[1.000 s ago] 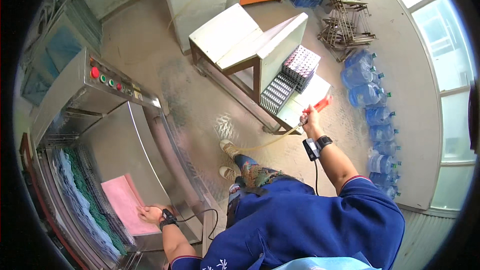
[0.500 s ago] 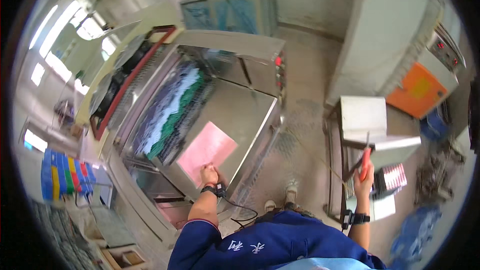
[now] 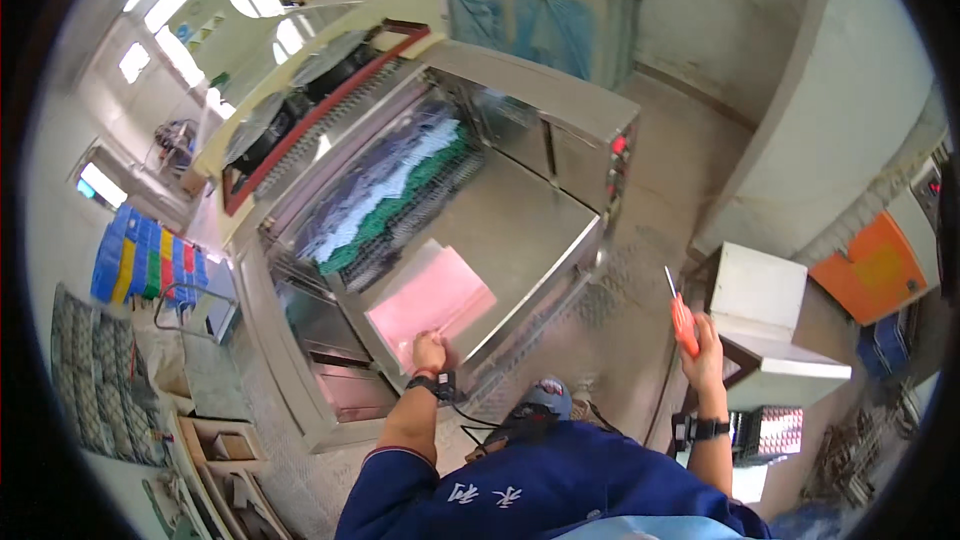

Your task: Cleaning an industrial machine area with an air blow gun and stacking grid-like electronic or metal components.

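Observation:
On the metal bed of the machine lies a pink sheet, its near part looking slightly raised. My left hand is closed at the sheet's near corner and seems to pinch it; the fingertips are small and partly hidden. Off to the right, my right hand is wrapped round the orange-red handle of a screwdriver, its thin metal shaft pointing up and away from me. Beyond the sheet, strips of dark, light blue and green material stretch across the back of the bed.
The metal machine has red buttons at its right end. A white-topped stand is right of my right hand, with a dark rack of small pieces below. An orange cabinet stands further right, colored bins at the left.
The view has turned, so the machine appears further right. My right hand has moved forward with the screwdriver, now tilted leftward. My left hand remains at the pink sheet's near corner.

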Motion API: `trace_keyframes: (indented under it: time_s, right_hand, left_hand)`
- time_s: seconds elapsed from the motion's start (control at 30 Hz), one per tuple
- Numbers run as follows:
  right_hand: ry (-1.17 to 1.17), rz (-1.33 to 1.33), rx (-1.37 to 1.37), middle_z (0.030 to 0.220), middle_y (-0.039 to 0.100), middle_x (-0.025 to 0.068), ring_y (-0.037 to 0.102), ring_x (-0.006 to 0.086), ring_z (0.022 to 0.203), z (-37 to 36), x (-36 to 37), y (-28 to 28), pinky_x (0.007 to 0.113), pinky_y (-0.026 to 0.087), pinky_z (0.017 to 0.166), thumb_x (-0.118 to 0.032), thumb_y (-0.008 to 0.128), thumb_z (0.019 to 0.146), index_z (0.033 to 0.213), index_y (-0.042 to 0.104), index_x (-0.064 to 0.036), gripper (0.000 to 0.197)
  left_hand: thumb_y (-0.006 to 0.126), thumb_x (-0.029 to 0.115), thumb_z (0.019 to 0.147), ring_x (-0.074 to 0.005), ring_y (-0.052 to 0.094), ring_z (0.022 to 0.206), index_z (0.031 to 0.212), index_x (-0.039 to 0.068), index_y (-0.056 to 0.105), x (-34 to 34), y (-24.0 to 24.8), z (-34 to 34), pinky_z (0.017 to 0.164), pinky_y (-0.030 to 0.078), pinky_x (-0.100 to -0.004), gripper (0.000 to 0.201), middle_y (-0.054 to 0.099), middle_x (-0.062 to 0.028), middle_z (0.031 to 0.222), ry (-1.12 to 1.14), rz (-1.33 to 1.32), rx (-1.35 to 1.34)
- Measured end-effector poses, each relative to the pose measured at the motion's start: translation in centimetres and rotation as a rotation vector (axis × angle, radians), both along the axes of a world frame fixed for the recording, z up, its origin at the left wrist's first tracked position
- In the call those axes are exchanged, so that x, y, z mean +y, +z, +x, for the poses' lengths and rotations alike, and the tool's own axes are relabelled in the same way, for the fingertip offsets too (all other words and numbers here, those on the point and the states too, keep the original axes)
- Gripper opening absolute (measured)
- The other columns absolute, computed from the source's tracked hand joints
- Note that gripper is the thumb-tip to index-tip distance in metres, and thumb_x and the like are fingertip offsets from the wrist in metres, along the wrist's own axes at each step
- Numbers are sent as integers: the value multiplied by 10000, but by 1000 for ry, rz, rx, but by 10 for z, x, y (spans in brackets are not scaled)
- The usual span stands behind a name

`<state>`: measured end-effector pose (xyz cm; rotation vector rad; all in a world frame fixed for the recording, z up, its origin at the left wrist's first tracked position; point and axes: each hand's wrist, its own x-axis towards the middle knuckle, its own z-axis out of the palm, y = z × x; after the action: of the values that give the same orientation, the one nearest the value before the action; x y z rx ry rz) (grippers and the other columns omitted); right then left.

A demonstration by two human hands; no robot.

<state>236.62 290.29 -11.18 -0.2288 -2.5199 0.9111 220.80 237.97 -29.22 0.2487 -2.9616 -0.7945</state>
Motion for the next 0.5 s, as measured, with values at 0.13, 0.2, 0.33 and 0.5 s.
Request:
trace_keyframes:
  time_s: [0.13,0.2,0.33,0.5]
  right_hand:
    - [-13,-77,-25,1123,540,212,533,392,1038,-32,11,24,389,447,886,-3,616,690,1120,521,-4,441]
    - [126,-41,-99,1107,559,199,551,383,1009,-47,20,22,390,463,859,-10,620,680,1120,534,-21,448]
    - [713,147,-385,1012,611,145,609,339,890,-90,9,8,403,505,752,-88,632,666,1121,574,-94,458]
    - [941,379,-664,915,605,99,624,322,758,-167,-26,-18,413,515,646,-193,628,660,1011,599,-122,359]
  left_hand:
    - [509,177,826,-349,562,950,959,123,674,26,11,-19,821,467,-415,219,610,-172,1011,22,-50,-134]
    - [510,175,834,-342,560,960,958,135,674,46,25,-31,822,467,-408,209,605,-160,1030,46,-58,-55]
    - [525,183,848,-318,554,977,962,129,669,82,24,-62,837,462,-390,192,607,-127,1033,-136,-73,105]
    - [561,139,826,-311,528,1037,949,106,665,136,16,-115,877,442,-374,165,586,-126,1082,-370,37,177]
